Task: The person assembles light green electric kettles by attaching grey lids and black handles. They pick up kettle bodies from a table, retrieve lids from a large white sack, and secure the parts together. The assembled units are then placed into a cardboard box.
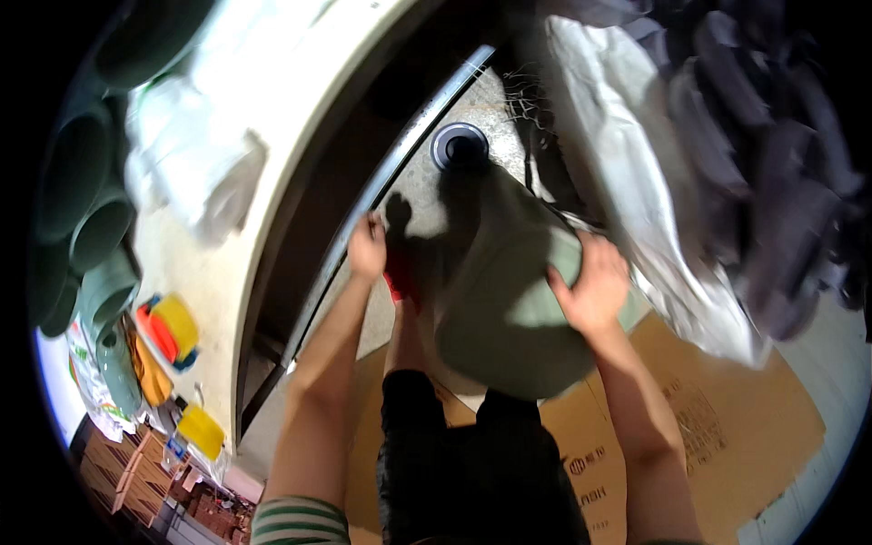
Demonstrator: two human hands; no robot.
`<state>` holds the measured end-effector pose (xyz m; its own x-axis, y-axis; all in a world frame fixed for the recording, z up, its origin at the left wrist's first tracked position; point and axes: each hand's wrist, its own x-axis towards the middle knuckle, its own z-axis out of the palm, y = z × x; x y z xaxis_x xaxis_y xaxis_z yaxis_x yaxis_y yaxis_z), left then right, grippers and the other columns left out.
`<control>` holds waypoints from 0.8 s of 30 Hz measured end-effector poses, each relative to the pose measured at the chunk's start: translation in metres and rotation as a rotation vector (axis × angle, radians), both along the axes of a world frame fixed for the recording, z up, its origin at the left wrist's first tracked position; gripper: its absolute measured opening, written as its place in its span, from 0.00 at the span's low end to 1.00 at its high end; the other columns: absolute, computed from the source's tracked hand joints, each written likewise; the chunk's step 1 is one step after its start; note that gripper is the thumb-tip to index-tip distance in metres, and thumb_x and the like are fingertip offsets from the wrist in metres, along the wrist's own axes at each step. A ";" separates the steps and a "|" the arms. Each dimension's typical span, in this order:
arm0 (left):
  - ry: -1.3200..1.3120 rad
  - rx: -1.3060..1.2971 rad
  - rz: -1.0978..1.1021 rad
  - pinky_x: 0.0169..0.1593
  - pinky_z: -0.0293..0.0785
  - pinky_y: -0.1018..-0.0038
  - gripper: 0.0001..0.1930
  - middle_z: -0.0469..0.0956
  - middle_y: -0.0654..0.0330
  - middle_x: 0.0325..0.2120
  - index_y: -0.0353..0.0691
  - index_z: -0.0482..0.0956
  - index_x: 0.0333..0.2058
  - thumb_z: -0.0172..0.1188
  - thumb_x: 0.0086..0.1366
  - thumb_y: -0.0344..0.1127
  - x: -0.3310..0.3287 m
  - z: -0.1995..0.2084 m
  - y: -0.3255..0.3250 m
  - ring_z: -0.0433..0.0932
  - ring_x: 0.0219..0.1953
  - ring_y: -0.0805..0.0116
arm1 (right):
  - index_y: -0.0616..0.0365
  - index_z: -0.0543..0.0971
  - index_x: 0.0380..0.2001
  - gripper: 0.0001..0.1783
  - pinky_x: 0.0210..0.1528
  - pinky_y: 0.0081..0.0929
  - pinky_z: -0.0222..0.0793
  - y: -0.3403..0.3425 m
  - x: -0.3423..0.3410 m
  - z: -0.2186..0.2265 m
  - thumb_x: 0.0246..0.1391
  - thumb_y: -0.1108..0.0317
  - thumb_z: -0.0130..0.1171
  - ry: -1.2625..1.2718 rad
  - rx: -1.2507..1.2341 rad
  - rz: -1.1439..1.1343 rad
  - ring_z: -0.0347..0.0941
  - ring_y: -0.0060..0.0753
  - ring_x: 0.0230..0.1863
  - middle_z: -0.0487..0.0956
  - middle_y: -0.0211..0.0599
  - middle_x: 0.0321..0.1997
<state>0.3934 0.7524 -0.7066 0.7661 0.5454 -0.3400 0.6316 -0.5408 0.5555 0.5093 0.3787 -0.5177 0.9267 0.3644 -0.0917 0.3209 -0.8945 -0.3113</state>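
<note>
A large, smooth grey-green piece (509, 309) with a rounded near end stands between my knees and the sack; its kind is unclear. My right hand (595, 282) lies on its right side with the fingers spread and the thumb apart. My left hand (366, 247) hangs to the left of it, close to a long metal edge (386, 173). Its fingers are curled in; whether something small is in them is hidden. Below that hand, a red shoe (398, 277) shows on my foot.
A pale tabletop (218, 291) on the left bears green boot-like tubes (100, 227), a clear plastic bag (195, 159) and yellow items (200, 431). A white sack (627, 163) and dark grey shoe-like pieces (772, 182) lie right. Cardboard (727, 409) covers floor; a dark ring (445, 138) sits ahead.
</note>
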 end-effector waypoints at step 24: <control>-0.176 0.491 -0.802 0.42 0.74 0.61 0.24 0.76 0.53 0.36 0.49 0.82 0.51 0.62 0.54 0.27 0.103 -0.040 -0.008 0.77 0.37 0.54 | 0.68 0.78 0.49 0.43 0.44 0.40 0.69 -0.007 0.005 -0.012 0.55 0.33 0.57 0.066 0.013 0.064 0.78 0.47 0.41 0.81 0.50 0.48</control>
<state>0.4959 0.7442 -0.7464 0.9919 -0.1135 -0.0568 -0.0998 -0.9740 0.2032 0.5140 0.3717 -0.5298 0.8937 0.4238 -0.1471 0.3552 -0.8688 -0.3449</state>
